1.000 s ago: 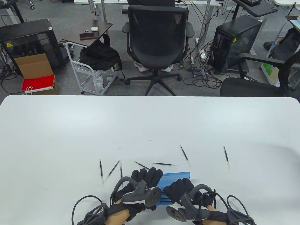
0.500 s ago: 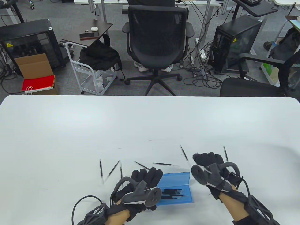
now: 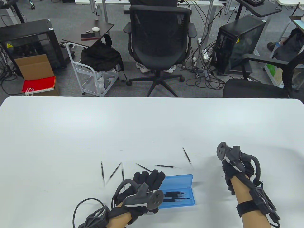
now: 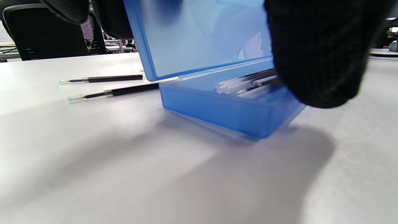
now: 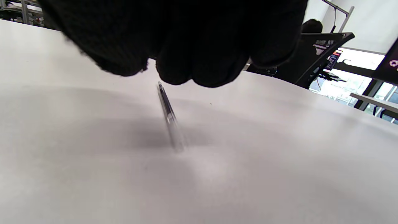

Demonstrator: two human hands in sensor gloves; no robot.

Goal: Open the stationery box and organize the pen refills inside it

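The blue stationery box lies open near the front edge, with several black refills in its base. My left hand grips the raised lid, thumb at the box's side. Several loose refills lie scattered on the white table beyond the box, two of them just behind it. My right hand is far right of the box, its bunched fingertips pinching the upper end of one refill, whose lower end touches the table.
One loose refill lies between the box and my right hand. Three more lie left of my left hand. Office chairs stand beyond the table's far edge.
My right hand left the box and moved right and away, onto the far-right refill, which it now covers. The left hand and the box stayed put.
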